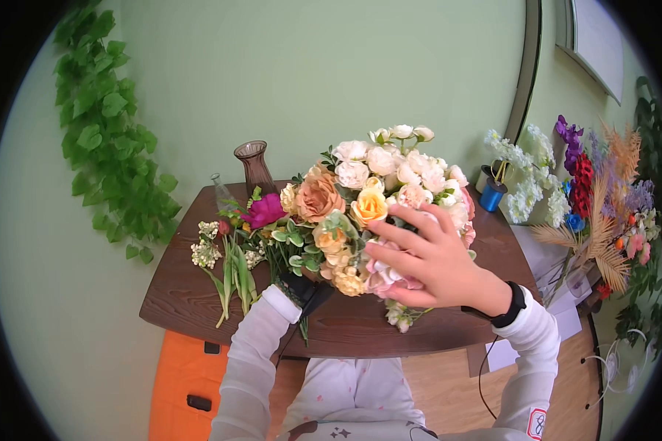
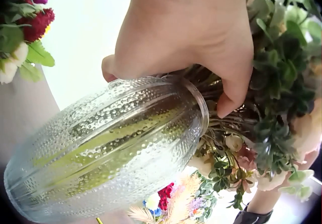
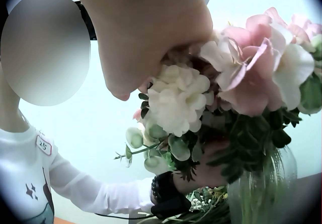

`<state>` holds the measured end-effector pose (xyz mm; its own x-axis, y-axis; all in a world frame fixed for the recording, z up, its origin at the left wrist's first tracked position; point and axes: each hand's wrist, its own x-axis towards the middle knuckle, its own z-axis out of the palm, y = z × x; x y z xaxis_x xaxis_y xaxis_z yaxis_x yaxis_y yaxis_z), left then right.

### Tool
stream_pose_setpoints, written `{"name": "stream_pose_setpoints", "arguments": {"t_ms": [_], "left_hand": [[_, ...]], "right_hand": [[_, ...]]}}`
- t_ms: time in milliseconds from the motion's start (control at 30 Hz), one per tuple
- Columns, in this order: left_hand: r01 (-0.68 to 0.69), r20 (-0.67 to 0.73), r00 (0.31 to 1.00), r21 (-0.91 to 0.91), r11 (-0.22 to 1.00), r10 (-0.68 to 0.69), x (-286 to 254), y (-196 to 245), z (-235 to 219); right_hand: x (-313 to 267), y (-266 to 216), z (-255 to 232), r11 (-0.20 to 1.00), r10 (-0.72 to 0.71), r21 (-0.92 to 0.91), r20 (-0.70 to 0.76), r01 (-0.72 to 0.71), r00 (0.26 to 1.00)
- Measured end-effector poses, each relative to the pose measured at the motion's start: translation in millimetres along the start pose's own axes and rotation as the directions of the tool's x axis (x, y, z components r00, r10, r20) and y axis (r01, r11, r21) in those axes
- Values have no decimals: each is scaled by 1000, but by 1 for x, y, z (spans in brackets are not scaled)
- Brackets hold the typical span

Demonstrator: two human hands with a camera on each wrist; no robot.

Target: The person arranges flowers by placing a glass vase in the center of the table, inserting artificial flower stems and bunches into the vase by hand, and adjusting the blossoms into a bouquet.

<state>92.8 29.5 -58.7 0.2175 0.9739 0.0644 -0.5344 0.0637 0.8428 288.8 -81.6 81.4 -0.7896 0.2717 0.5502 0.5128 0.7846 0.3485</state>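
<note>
A full bouquet [image 1: 371,209] of white, peach, yellow and pink artificial flowers fills the middle of the head view. My right hand [image 1: 438,257] lies over its front right side, fingers spread and touching the blossoms. In the left wrist view, my left hand [image 2: 186,38] grips around the neck of a textured clear glass vase [image 2: 115,148], its thumb against the stems [image 2: 241,121]. Flowers and wrist mostly cover this hand in the head view. The right wrist view shows pink petals [image 3: 256,78] beside a white bloom [image 3: 178,100], above the vase [image 3: 264,194].
On the brown table [image 1: 331,331], loose green stems [image 1: 235,275] and a magenta flower [image 1: 262,211] lie to the left, with a brownish glass vase [image 1: 254,165] behind. A blue spool-like object [image 1: 493,195] stands at the right back, near more colourful flowers [image 1: 582,184].
</note>
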Motion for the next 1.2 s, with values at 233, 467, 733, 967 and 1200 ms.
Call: {"name": "stream_pose_setpoints", "arguments": {"t_ms": [233, 467, 733, 967, 1200], "left_hand": [[2, -14, 1000, -60, 998, -3, -11, 1, -8], [24, -9, 1000, -108, 994, -25, 4, 6, 6], [49, -11, 999, -147, 988, -51, 1, 10, 4], [71, -4, 997, -179, 981, -73, -2, 11, 9], [98, -8, 995, -202, 975, -102, -1, 14, 23]], "right_hand": [[0, 36, -22, 956, 219, 228, -124, -187, 968], [33, 68, -17, 770, 427, 448, 168, -455, 888], [37, 66, -5, 784, 408, 384, 274, -488, 871], [29, 71, 7, 798, 375, 383, 291, -466, 880], [24, 65, 16, 864, 362, 279, 234, -419, 902]]}}
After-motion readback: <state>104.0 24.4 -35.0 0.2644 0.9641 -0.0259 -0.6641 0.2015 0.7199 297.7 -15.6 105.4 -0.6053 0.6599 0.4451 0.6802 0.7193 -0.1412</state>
